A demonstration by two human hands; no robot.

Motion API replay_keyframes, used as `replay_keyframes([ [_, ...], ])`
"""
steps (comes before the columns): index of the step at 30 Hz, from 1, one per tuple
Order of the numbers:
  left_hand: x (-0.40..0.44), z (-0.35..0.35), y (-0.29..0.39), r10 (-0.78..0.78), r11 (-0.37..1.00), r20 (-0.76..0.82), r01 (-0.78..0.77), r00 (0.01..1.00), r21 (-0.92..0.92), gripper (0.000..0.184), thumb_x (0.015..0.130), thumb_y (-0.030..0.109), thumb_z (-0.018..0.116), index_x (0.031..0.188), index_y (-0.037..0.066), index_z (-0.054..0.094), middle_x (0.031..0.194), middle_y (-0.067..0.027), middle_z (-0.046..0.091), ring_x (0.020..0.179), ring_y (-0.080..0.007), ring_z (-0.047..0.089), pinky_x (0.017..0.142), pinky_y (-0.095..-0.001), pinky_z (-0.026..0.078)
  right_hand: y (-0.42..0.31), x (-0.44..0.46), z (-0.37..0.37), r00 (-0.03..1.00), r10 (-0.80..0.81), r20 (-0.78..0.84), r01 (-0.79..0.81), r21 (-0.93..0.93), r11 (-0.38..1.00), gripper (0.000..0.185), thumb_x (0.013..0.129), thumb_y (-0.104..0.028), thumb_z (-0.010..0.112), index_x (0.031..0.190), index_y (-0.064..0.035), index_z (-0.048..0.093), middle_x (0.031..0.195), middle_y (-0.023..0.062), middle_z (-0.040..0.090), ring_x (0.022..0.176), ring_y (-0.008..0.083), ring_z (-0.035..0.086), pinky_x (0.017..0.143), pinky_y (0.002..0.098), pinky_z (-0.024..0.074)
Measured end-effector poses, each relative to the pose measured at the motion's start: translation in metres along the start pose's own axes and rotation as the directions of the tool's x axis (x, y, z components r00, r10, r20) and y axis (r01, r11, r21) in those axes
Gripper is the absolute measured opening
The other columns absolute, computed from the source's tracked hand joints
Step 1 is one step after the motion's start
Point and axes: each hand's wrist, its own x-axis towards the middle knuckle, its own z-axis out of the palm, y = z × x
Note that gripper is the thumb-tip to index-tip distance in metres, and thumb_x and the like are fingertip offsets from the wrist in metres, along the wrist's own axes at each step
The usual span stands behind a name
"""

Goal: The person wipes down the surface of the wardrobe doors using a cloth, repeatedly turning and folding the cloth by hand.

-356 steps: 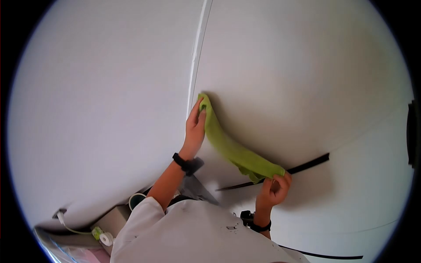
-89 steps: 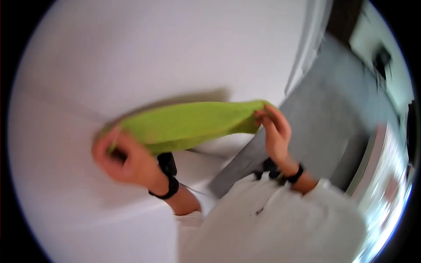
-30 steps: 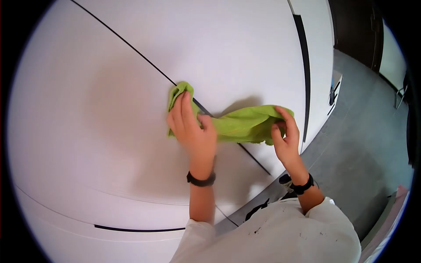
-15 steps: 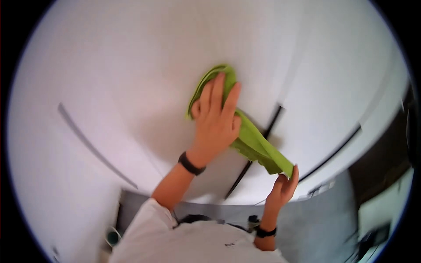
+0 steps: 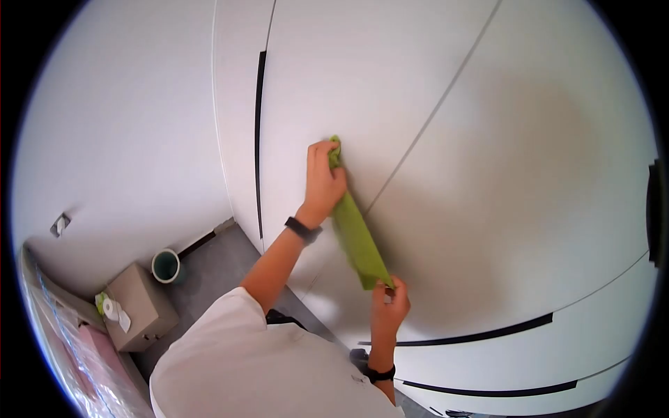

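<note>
A green cloth [image 5: 359,240] stretches slantwise in front of a white cabinet door [image 5: 439,230]. My left hand [image 5: 326,180] has its fingers curled around the bunched upper end, near the door surface. Lower down and to the right, my right hand [image 5: 390,304] pinches the cloth's bottom corner between thumb and fingers. Between the two hands the cloth hangs as a long folded strip. Whether it touches the door along its length I cannot tell.
A long black handle strip [image 5: 260,146] runs up the left door; another black strip [image 5: 481,332] lies along the drawers below. At the lower left are a bucket [image 5: 167,267], a small beige cabinet [image 5: 141,306] with a paper roll [image 5: 111,309], and plastic sheeting [image 5: 63,341].
The view has swung left, bringing the side wall, bucket and small cabinet into sight. My left hand, earlier spread on the cloth against the white surface, is now closed around its end.
</note>
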Motion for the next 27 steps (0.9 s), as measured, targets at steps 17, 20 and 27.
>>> replay_keyframes([
  [17, 0.237, -0.119, -0.162, 0.357, 0.927, 0.026, -0.358, 0.934, 0.114, 0.041, 0.077, 0.003, 0.062, 0.118, 0.002, 0.058, 0.120, -0.0155, 0.058, 0.110, -0.0323, 0.053, 0.091, -0.0378, 0.045, -0.151, 0.107, 0.257, 0.842, -0.443, 0.308, 0.449, 0.057, 0.892, 0.023, 0.079, -0.004, 0.067, 0.101, -0.0018, 0.061, 0.089, 0.0160, 0.065, 0.074, 0.0263, 0.065, 0.064, 0.0324, 0.0519],
  [20, 0.242, -0.130, -0.165, 0.392, 0.917, 0.082, -0.396, 0.916, 0.052, 0.038, 0.075, 0.003, 0.062, 0.113, 0.001, 0.060, 0.119, -0.0148, 0.058, 0.104, -0.0313, 0.054, 0.088, -0.0372, 0.047, -0.114, 0.094, 0.266, 0.867, -0.420, 0.270, 0.437, -0.005, 0.899, 0.023, 0.078, -0.003, 0.068, 0.100, -0.0018, 0.061, 0.089, 0.0130, 0.067, 0.077, 0.0192, 0.066, 0.070, 0.0291, 0.0514],
  [27, 0.232, -0.112, -0.121, 0.387, 0.918, 0.278, -0.394, 0.879, -0.032, 0.032, 0.077, -0.004, 0.059, 0.108, 0.002, 0.062, 0.110, -0.0127, 0.063, 0.081, -0.0270, 0.061, 0.070, -0.0336, 0.052, -0.039, 0.049, 0.198, 0.999, 0.004, -0.052, -0.003, 0.033, 0.999, 0.023, 0.080, 0.001, 0.064, 0.102, -0.0001, 0.059, 0.093, 0.0127, 0.069, 0.084, 0.0190, 0.067, 0.077, 0.0285, 0.0514],
])
